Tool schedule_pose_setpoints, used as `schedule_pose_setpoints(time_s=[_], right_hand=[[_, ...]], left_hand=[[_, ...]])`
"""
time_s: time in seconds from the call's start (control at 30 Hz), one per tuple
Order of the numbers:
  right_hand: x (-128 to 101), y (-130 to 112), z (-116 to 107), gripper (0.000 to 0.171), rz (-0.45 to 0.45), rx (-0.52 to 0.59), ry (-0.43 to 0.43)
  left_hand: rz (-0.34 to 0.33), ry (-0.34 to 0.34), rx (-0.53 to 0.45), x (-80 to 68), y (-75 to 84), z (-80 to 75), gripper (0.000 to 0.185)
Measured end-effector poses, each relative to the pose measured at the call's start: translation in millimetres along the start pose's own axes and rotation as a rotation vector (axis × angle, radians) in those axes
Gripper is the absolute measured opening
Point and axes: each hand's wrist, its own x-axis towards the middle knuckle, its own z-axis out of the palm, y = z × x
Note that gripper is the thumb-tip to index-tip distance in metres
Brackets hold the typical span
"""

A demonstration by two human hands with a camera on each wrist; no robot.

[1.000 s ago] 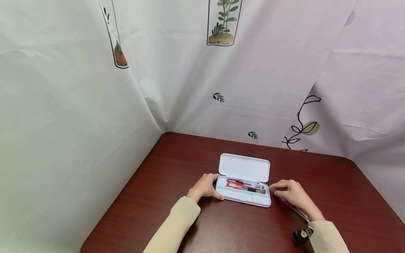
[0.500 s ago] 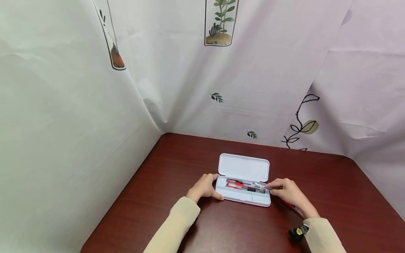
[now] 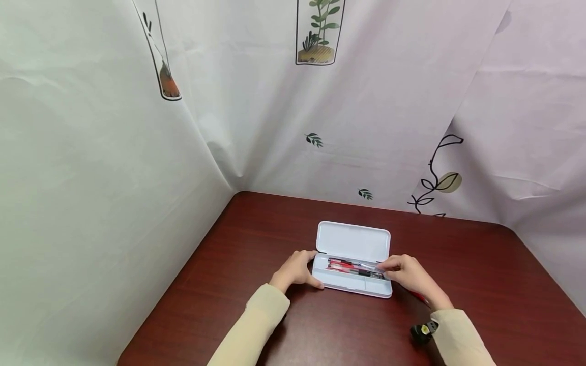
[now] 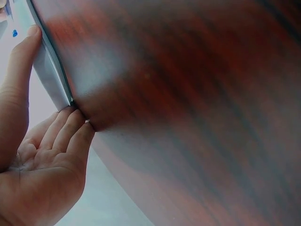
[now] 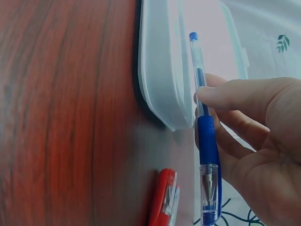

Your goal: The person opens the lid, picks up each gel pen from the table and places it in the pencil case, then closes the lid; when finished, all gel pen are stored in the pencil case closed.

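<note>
A white pencil case point(image 3: 339, 281) lies with its lid raised on the table, several red and black pens point(image 3: 350, 268) in its long compartment. My left hand point(image 3: 296, 268) grips the case's left end, thumb on the front side and fingers behind; the left wrist view shows the thumb along the case's edge. Over the right end is my right hand point(image 3: 407, 273), pinching a blue gel pen point(image 5: 207, 141) between thumb and fingers. In the right wrist view the pen slants alongside the case's wall, its blue end above the rim. The head view mostly hides this pen behind the fingers.
A red pen point(image 5: 163, 197) lies on the table right of the case, partly under my right forearm in the head view. A small black device point(image 3: 423, 333) sits at the right sleeve. White printed cloth point(image 3: 274, 101) hangs behind and left of the dark red table point(image 3: 329, 330).
My right hand has moved left with the blue gel pen, from beside the case to over its right end. The left hand stays on the case.
</note>
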Motion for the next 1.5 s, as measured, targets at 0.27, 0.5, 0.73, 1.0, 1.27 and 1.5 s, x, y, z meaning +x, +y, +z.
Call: schedule_pose_setpoints(time_s=[0.27,0.5,0.73,1.0,1.27,1.5], right_hand=[[7,-5,3,0.019,-0.002,0.015,-0.028],[9,-9,7,0.018,0.006,0.039,-0.033],[13,-12,12,0.019,-0.035,0.055,-0.054],[16,-16,17,0.018,-0.097,0.048,-0.046],[22,-22,25,0.019,-0.117,0.050,-0.059],[26,-26,31,0.021,-0.146,0.040,-0.062]], left_hand=[[0.007,0.006,0.013,0.6,1.1,-2.2,0.088],[0.002,0.006,0.003,1.1,0.8,-1.3,0.088],[0.008,0.005,0.015,1.3,0.6,-0.5,0.087],[0.024,0.017,0.025,2.1,-0.7,0.5,0.084],[0.015,0.015,0.029,-0.2,-0.3,0.4,0.085],[0.024,0.018,0.024,-2.4,1.7,-0.8,0.084]])
